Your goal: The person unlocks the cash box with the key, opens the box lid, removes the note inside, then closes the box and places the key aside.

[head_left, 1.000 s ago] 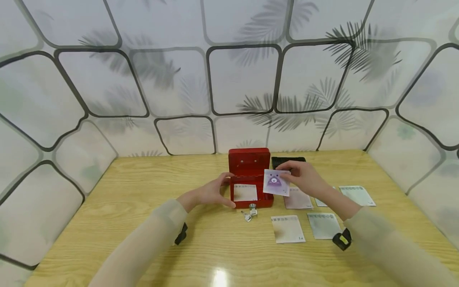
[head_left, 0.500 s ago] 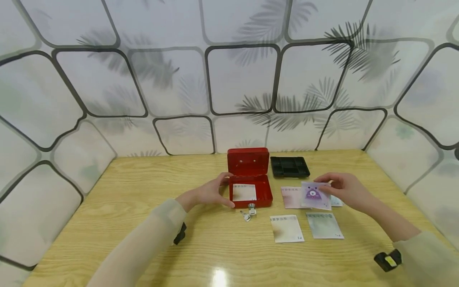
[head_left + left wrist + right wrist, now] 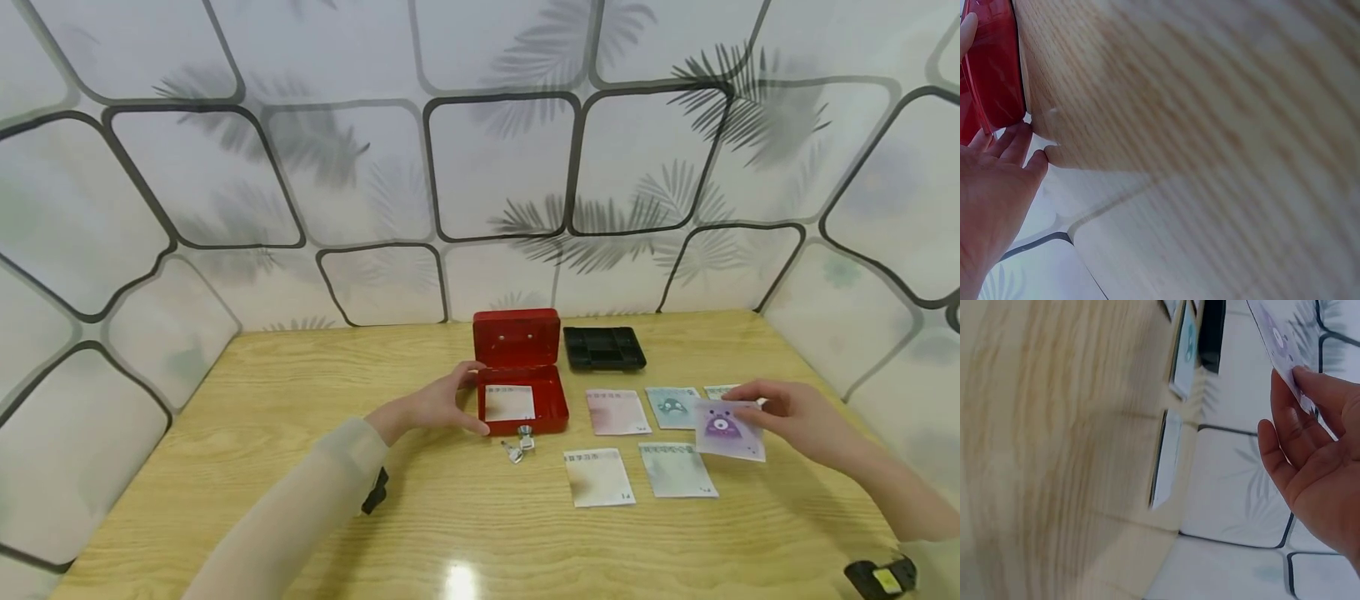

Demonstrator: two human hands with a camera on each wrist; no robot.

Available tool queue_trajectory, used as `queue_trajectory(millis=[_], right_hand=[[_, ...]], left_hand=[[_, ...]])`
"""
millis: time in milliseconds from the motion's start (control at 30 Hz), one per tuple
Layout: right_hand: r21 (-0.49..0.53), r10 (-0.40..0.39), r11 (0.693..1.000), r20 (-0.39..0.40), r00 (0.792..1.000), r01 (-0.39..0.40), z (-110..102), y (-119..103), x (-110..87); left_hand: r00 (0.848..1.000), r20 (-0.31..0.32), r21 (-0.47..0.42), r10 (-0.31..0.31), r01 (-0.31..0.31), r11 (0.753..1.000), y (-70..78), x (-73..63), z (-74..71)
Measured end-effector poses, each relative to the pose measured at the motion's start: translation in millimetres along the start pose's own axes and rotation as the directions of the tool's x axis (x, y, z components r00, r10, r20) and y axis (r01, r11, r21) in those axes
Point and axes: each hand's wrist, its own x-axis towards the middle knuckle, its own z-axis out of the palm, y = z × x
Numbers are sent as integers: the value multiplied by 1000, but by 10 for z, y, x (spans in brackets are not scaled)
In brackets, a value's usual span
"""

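Note:
In the head view my right hand (image 3: 802, 421) pinches a purple play-money note (image 3: 726, 437) printed with a one-eyed monster. The thumb shows on the printed face in the right wrist view, and the note (image 3: 1277, 340) is raised off the table. My left hand (image 3: 435, 404) grips the left end of a red metal cash box (image 3: 552, 404), thumb at the front corner and fingers behind. Its lid (image 3: 517, 333) stands up. A pale note (image 3: 508, 403) lies inside at the left. Seen from the left wrist, the hand (image 3: 991, 194) reaches round the box end.
Right of the box lie a pink note (image 3: 617, 412), a teal monster note (image 3: 672, 407), a cream note (image 3: 598, 477) and a grey-green note (image 3: 675, 469). Another note (image 3: 718, 391) is partly hidden by the right hand. A black compartment tray (image 3: 604, 348) sits behind; small keys (image 3: 513, 452) lie in front.
My right hand has carried the purple note from beside the box rightward, past the pink and teal notes, uncovering the black tray. The left hand stays on the cash box.

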Motion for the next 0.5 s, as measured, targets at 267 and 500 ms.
queue_trajectory(millis=[267,500], right_hand=[[-92,82,993,71,994,-75,-77,209,-112],[-82,72,995,170,983,-59,-11,344,-166]], left_hand=[[1000,-3,-4,2,-2,1000,4,-10,7],[1000,8,-9,-3,3,1000,-10,1,5]])
